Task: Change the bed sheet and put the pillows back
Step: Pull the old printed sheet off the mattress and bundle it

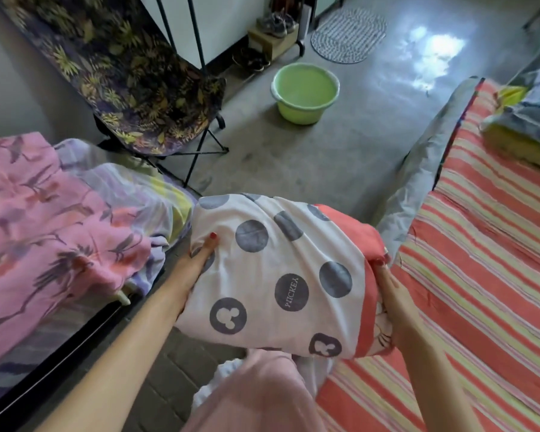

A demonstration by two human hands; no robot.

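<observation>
I hold a plump pillow (281, 269) in a white case with grey dots and a red edge, between the two beds. My left hand (200, 257) grips its left end, thumb on top and fingers underneath. At its right end my right hand (390, 294) holds the red edge, fingers partly hidden by the cloth. To the right lies a bed with a red, pink and yellow striped sheet (480, 260). On the left bed lies a crumpled pink patterned sheet (44, 219) over a pale lilac one (131, 188).
A folding chair with leaf-print fabric (144, 98) stands at the back left. A green basin (306, 92) sits on the concrete floor, with a grey oval mat (349, 34) and shoes (275, 24) beyond. Folded grey and yellow bedding (530, 129) lies on the striped bed.
</observation>
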